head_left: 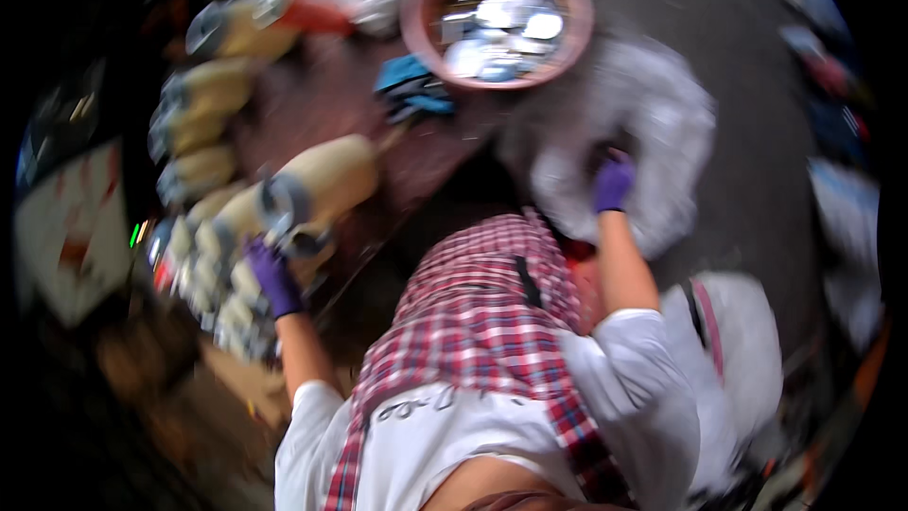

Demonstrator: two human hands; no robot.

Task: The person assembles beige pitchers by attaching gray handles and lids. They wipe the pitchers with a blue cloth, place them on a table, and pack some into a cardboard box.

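Observation:
The whole view is smeared by motion. My left hand (272, 276), in a purple glove, is at a group of cream cylindrical containers with grey ends. Nearest to it lies a large cream container (331, 175) on its side; whether my fingers grip anything there is too blurred to tell. My right hand (615, 182), also purple-gloved, reaches into the opening of a crumpled translucent white plastic bag (667, 118). A small dark patch shows by its fingertips, and I cannot make out if they hold something.
A pink tub (416, 14) with shiny silvery pieces stands at the far side of a reddish-brown surface (303, 95). Beside the tub lies a blue and black cloth-like item (411, 85). More cream containers (213, 85) line the left; a white sack (747, 331) sits at right.

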